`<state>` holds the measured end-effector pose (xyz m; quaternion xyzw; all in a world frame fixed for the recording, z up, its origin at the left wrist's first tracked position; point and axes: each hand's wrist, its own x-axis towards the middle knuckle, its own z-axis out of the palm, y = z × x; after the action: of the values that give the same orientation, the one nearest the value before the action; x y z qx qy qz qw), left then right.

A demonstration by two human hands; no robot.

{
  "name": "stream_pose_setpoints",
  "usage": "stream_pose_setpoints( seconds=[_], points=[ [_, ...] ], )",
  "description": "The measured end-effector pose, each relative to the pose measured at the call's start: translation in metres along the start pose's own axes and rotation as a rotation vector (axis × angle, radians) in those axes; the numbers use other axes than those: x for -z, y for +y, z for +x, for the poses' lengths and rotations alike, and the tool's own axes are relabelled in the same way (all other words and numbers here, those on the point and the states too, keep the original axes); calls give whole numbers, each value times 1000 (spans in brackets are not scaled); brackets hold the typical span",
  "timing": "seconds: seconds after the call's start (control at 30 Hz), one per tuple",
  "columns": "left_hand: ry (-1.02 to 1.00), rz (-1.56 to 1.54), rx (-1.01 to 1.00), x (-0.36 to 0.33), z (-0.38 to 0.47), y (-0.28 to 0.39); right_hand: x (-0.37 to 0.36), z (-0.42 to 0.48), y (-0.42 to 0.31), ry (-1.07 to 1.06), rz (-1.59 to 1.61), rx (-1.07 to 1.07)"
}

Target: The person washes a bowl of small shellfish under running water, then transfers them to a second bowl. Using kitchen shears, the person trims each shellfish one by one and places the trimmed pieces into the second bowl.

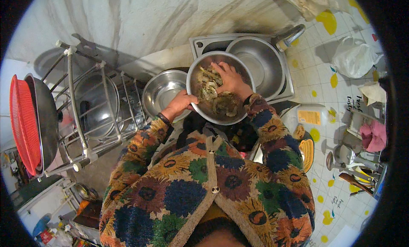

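My left hand (184, 103) grips the near-left rim of a metal bowl (221, 120), thumb over the edge. Brown-green leafy clumps, which look like soaked or pickled greens (225, 105), lie in murky liquid inside it. My right hand (232, 79) reaches into this bowl with fingers spread and thumb against a clump; whether it grasps any is hidden. Beside my left hand stands a shiny steel basin (161, 87), partly covered by the held bowl. Behind to the right, a larger metal basin (270, 60) sits over the sink (199, 47).
A faucet (290, 37) rises at the sink's right corner. On the left is a metal-tube rack (73, 100) with pans and a red plastic basket (24, 125). A plastic jug (311, 116), a yellow grater-like tool (307, 156) and hanging utensils (350, 157) line the right side.
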<state>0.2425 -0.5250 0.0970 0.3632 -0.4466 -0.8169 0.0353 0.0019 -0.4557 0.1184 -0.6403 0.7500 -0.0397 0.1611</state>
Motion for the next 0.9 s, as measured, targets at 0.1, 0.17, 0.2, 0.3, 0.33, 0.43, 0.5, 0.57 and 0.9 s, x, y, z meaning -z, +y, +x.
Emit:
stream_pose_setpoints(
  seconds=[0.1,0.17,0.2,0.3,0.33,0.43,0.5,0.57,0.9],
  points=[
    [6,29,20,0,-1,1,-18,-1,-5,-84,91,-90],
    [2,47,32,2,1,1,-19,-7,2,-63,160,-38],
    [1,46,33,3,2,0,-16,-12,8,-123,171,-61],
    [-1,41,20,6,6,-5,-5,-22,16,-115,216,-27],
    [-10,33,13,6,7,-7,-2,-28,15,-44,212,41],
    [-4,19,14,7,9,-10,-5,-48,-10,-150,259,118],
    [9,47,-1,7,10,-10,-18,-54,-37,-281,-11,-4],
    [-4,45,3,6,9,-8,-27,-39,-46,-271,-107,-65],
    [9,37,23,0,-1,3,8,-33,48,-277,8,152]
  ],
)
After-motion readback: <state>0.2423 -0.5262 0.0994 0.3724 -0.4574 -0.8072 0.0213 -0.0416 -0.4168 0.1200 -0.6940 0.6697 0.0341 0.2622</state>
